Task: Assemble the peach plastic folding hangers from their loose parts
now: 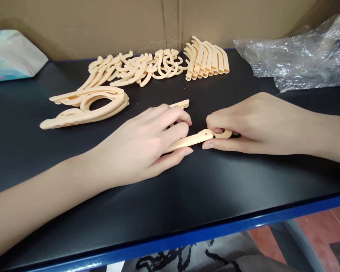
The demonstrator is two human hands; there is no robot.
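Note:
My left hand (pixel 147 141) is closed around a long peach-coloured plastic arm piece (pixel 191 139) that lies on the black table (pixel 187 196). My right hand (pixel 255 122) pinches a curved hook piece (pixel 222 133) at the right end of that arm, where the two parts meet. A second arm tip (pixel 181 103) pokes out behind my left fingers. Both hands rest low on the tabletop, fingertips almost touching.
Finished peach hangers (pixel 87 105) are stacked at the left. Loose hook and arm parts (pixel 138 68) and a neat row of curved pieces (pixel 206 57) lie at the back. A crumpled clear bag (pixel 294 56) sits at right, a tissue pack (pixel 8 56) at far left, cardboard behind.

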